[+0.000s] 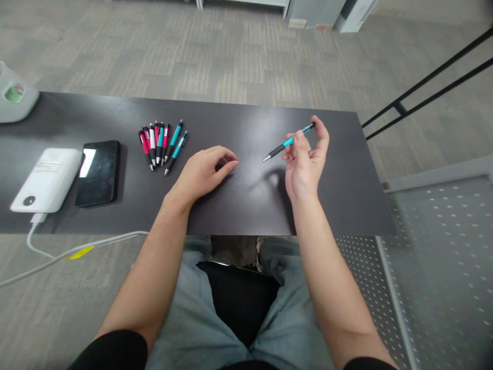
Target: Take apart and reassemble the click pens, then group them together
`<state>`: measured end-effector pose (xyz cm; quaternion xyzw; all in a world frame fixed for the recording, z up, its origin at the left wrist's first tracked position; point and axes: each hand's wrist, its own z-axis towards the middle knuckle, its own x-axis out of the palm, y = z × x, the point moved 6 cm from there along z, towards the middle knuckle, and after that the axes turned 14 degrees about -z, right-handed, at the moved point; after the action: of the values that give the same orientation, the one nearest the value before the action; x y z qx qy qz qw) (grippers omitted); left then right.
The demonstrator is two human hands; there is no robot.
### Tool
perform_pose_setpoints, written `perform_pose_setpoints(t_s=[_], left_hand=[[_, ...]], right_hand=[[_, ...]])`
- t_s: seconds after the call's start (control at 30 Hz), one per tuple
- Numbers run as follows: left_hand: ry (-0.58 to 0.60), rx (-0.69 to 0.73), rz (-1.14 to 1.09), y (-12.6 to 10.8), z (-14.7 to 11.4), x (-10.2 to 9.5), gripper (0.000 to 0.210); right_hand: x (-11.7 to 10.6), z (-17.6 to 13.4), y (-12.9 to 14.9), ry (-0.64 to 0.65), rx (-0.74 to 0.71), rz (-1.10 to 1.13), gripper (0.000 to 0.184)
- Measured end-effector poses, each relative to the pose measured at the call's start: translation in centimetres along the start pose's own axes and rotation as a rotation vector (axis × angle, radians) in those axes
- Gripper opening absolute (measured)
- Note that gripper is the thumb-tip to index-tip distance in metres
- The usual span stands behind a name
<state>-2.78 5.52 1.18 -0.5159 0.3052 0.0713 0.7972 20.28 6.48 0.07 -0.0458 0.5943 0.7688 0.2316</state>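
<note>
My right hand [306, 164] is raised over the right half of the dark table [346, 200]. It holds a teal click pen [288, 142] with a black grip, thumb against the barrel and a fingertip at the button end. The pen's silver tip points left and slightly down toward me. My left hand [208, 169] rests on the table with fingers curled together and the thumb tip close to them, nothing visible in its grasp. Left of that hand lies a group of several pens, among them a white pen [152, 144], a red pen [146, 149] and a teal pen [176, 152].
A black phone [98, 174] lies at the left beside a white power bank [48, 177]. A white cable [103, 243] runs from the power bank past the table's near edge. A white container [17, 97] stands at the far left. Black metal bars [427, 87] rise beyond the right edge.
</note>
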Motion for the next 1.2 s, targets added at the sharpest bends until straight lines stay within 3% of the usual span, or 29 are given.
perform_pose_setpoints(t_s=[0.17, 0.33, 0.47, 0.63, 0.83, 0.9, 1.03, 1.13, 1.17, 1.2], left_hand=[[-0.001, 0.002, -0.011, 0.2, 0.0, 0.0, 0.018], [-0.001, -0.01, -0.002, 0.4, 0.1, 0.0, 0.016], [-0.002, -0.003, 0.004, 0.4, 0.0, -0.1, 0.017], [-0.011, -0.017, 0.005, 0.5, 0.0, -0.2, 0.019], [0.005, -0.042, -0.017, 1.2, 0.1, -0.1, 0.024], [0.001, -0.051, -0.025, 1.4, 0.1, -0.1, 0.023], [-0.003, -0.049, -0.05, 1.4, 0.2, 0.2, 0.022], [0.004, -0.017, -0.067, 1.2, 0.4, 0.5, 0.022], [0.005, -0.005, -0.073, 1.1, 0.4, 0.6, 0.022], [0.008, 0.006, -0.08, 1.1, 0.5, 0.7, 0.022]], right_hand=[[-1.2, -0.1, -0.9, -0.172, -0.033, 0.015, 0.059], [0.0, -1.0, 1.1, 0.006, -0.099, -0.045, 0.072], [-1.8, -0.7, 2.0, -0.171, -0.104, 0.016, 0.07], [-3.0, 0.2, 1.1, -0.088, -0.026, -0.091, 0.061], [-7.2, 1.0, -0.5, -0.203, -0.073, -0.176, 0.058], [-8.6, 1.3, -1.2, -0.162, -0.109, -0.211, 0.062], [-13.5, 2.5, -2.8, -0.298, -0.113, -0.19, 0.063], [-16.0, 5.0, -3.8, -0.23, -0.077, -0.232, 0.065], [-16.4, 6.1, -4.1, -0.168, -0.061, -0.261, 0.064], [-16.1, 7.3, -4.5, -0.013, -0.022, -0.318, 0.064]])
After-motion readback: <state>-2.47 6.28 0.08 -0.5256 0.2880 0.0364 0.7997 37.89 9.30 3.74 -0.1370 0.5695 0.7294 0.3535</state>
